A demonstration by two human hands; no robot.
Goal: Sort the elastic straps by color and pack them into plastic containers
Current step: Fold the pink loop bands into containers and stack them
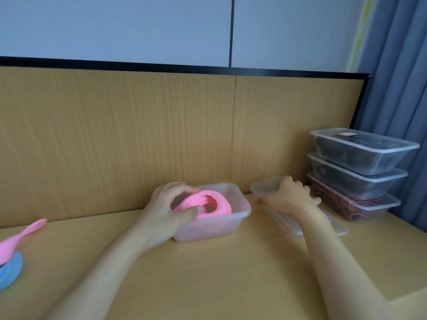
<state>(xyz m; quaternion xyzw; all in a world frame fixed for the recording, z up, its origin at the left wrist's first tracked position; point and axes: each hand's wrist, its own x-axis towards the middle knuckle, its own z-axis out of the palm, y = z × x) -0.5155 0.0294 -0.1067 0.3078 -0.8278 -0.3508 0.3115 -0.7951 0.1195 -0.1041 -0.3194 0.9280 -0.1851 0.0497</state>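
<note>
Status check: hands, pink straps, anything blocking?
Left hand grips pink strap coil inside open container. Right hand grips clear plastic piece beside it, lid or tub unclear. Nothing blocks the container mouth.

Soft, even daylight, faint shadows; slight overall blur, wide-angle bending at edges.

Bright pink strap coil (208, 205), frosted clear container (233, 218), clear lid (288, 221). Loose pink strap (23, 234), blue strap (10, 271). Stacked tubs (360, 144) clear: black straps (346, 153), dark red straps (355, 204). Light wood-grain worktop (208, 273). Grey-blue curtain (397, 65).
</note>
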